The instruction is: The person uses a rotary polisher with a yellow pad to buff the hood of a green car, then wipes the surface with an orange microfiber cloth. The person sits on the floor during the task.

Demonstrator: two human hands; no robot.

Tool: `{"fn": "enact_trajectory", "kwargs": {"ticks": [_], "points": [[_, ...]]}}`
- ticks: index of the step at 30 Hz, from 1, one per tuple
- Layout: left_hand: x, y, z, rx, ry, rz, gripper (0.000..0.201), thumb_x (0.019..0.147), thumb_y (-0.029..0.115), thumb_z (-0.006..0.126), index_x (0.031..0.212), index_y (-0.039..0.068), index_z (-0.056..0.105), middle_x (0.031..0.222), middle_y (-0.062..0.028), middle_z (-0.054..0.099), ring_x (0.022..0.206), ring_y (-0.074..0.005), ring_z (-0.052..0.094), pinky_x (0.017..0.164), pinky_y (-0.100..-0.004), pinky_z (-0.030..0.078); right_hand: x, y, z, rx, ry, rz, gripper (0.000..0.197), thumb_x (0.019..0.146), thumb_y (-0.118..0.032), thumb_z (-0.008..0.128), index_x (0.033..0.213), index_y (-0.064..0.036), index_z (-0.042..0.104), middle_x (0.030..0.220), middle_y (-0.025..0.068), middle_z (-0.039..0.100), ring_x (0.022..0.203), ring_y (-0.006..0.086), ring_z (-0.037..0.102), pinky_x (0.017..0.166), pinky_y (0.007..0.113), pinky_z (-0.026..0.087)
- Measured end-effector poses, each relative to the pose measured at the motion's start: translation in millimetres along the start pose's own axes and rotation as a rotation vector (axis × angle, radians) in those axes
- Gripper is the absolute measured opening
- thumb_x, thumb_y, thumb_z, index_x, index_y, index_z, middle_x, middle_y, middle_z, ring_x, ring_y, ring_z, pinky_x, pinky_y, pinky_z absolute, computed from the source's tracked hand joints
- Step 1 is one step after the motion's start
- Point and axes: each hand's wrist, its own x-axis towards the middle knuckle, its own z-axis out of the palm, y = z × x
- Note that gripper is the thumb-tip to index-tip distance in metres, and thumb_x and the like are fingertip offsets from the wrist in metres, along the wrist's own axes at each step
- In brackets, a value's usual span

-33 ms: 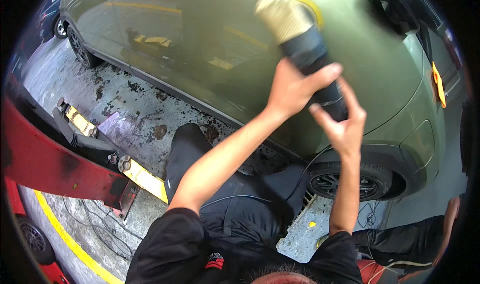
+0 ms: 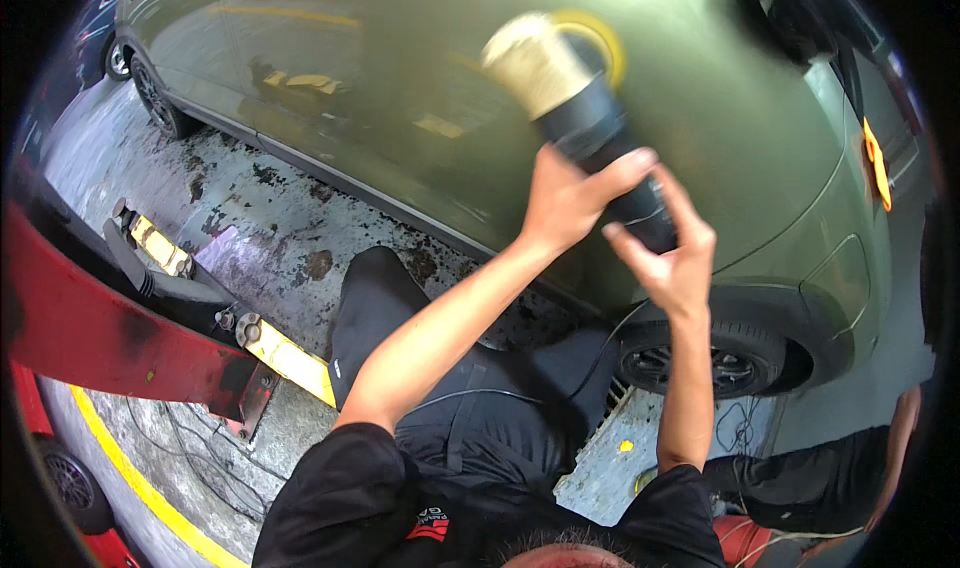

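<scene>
A corded car polisher (image 2: 585, 123), black with a cream-coloured wrap over its head, is held in both my hands. Its round yellow pad (image 2: 610, 48) lies against the olive-green door panel (image 2: 420, 78). My left hand (image 2: 570, 198) grips the body near the head, the thumb lying across the top. Farther back, my right hand (image 2: 675, 253) is closed around the handle's rear end. From that end a black cord (image 2: 610, 343) runs down over my lap. The pad's face and the finger ends under the tool are hidden.
At left stands a red lift post base (image 2: 120, 318) with yellow-topped lift arms (image 2: 290, 358). The car's wheel (image 2: 700, 358) is below my right hand. Another person's dark-clothed leg (image 2: 810, 478) is at lower right. An orange cloth (image 2: 876, 163) hangs at far right; loose cables (image 2: 205, 458) lie on the floor.
Both my hands and the polisher have shifted left and slightly down across the panel. My grip looks the same.
</scene>
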Motion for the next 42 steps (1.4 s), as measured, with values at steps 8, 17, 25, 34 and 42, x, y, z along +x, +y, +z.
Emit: {"fn": "enact_trajectory", "kwargs": {"ticks": [8, 17, 25, 34, 42], "points": [[-115.8, -118.0, -23.2, -0.243, 0.363, -0.326, 0.064, 0.093, 0.047, 0.087, 0.132, 0.004, 0.062, 0.123, -0.0035, 0.064, 0.115, -0.0178, 0.062, 0.105, -0.0382, 0.05, -27.6, 43.1, -5.4, -0.369, -0.431, -0.079, 0.082, 0.068, -0.019, 0.095, 0.146, -0.0159, 0.072, 0.109, 0.0134, 0.079, 0.092, 0.0313, 0.077, 0.087, 0.044, 0.063], [46.1, -2.0, 96.1, -0.04, -0.038, 0.152, 0.036, 0.092, 0.035, 0.086, 0.086, 0.003, 0.07, 0.079, -0.0023, 0.073, 0.07, -0.0079, 0.065, 0.064, -0.0317, 0.052, 35.9, 4.5, -93.8, 0.027, 0.009, 0.075, 0.071, 0.081, -0.015, 0.094, 0.145, 0.0015, 0.068, 0.122, 0.0109, 0.08, 0.112, 0.0178, 0.073, 0.103, 0.035, 0.057], [-50.9, -63.5, 37.2, -0.033, -0.137, -0.16, 0.029, 0.092, 0.025, 0.089, 0.105, 0.005, 0.072, 0.096, -0.0001, 0.073, 0.089, -0.0118, 0.069, 0.081, -0.0336, 0.057, -68.3, 68.0, -31.1, -0.082, -0.009, -0.007, 0.08, 0.077, -0.017, 0.095, 0.15, -0.0011, 0.064, 0.127, 0.0171, 0.078, 0.111, 0.0253, 0.076, 0.101, 0.039, 0.059], [-123.8, -146.5, 69.1, -0.307, 0.226, -0.307, 0.041, 0.096, 0.029, 0.089, 0.122, 0.006, 0.066, 0.117, -0.0028, 0.068, 0.109, -0.0154, 0.065, 0.1, -0.036, 0.054, -51.8, 80.4, -95.1, -0.322, -0.376, -0.08, 0.082, 0.068, -0.024, 0.095, 0.146, -0.0184, 0.072, 0.102, 0.0116, 0.077, 0.087, 0.0323, 0.075, 0.079, 0.044, 0.061], [12.5, -52.3, 180.8, -0.258, -0.073, 0.046, 0.04, 0.083, 0.036, 0.092, 0.088, 0.002, 0.072, 0.08, -0.0061, 0.076, 0.072, -0.0147, 0.071, 0.071, -0.0345, 0.058, -13.5, 58.1, -171.6, -0.102, 0.063, 0.123, 0.075, 0.075, -0.015, 0.094, 0.143, 0.0045, 0.068, 0.121, 0.012, 0.08, 0.113, 0.0194, 0.074, 0.104, 0.036, 0.056]]}}
